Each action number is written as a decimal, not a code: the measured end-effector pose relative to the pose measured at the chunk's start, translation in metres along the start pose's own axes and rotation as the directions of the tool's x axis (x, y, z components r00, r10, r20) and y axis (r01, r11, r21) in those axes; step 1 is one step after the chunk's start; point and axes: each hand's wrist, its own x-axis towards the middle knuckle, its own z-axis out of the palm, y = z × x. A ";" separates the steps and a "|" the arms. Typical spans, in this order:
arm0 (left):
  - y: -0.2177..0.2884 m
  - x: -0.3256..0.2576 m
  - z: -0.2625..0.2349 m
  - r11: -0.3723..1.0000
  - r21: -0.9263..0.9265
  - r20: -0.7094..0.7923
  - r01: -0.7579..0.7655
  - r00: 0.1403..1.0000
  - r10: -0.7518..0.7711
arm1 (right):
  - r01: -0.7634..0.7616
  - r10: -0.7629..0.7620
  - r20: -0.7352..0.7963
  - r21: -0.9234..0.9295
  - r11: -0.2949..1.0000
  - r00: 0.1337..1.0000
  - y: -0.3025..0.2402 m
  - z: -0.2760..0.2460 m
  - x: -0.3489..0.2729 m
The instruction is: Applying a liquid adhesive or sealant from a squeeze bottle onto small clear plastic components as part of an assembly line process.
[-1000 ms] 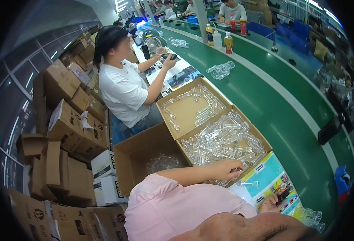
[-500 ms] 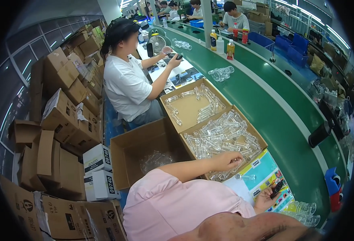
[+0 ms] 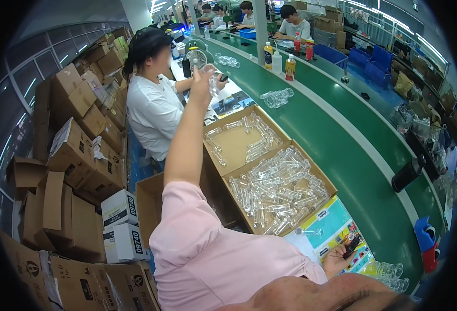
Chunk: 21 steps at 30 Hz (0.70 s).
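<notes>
My left arm is stretched far forward, and my left hand point(image 3: 201, 83) is closed at a clear plastic piece point(image 3: 212, 87) in front of a co-worker in white. The co-worker's hand beside it holds a small black object point(image 3: 223, 78); both hands partly hide the clear piece. Low on the right, my right hand point(image 3: 335, 260) has its fingers wrapped around a small black cylindrical device point(image 3: 351, 248). A single clear tube point(image 3: 311, 231) lies near it on a colourful printed sheet point(image 3: 337, 217). Many clear tubes point(image 3: 277, 189) fill the near cardboard tray point(image 3: 319, 168).
Behind the near tray, another cardboard tray point(image 3: 226, 147) holds fewer tubes. A deep carton point(image 3: 148, 202) stands left of them. Along the right runs a green conveyor point(image 3: 353, 171) with bagged clear parts point(image 3: 276, 98) and bottles point(image 3: 289, 67). Stacked cartons point(image 3: 73, 192) line the left side.
My left hand has left the tube-filled tray and swung forward to the co-worker's hands, where the clear piece is. My right hand stays in place with the black device.
</notes>
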 end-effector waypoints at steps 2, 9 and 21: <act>0.007 0.026 -0.010 0.983 0.113 0.011 0.144 0.989 -0.146 | -0.016 0.016 0.001 0.000 1.000 1.000 -0.002 -0.001 0.001; 0.003 0.065 -0.009 0.948 0.219 -0.185 0.232 0.964 -0.193 | -0.014 0.013 0.015 0.030 0.999 1.000 0.002 0.003 0.001; -0.068 0.020 0.041 0.760 0.621 0.114 0.189 0.938 -0.327 | -0.040 0.039 0.005 0.071 0.997 0.999 -0.006 -0.005 0.002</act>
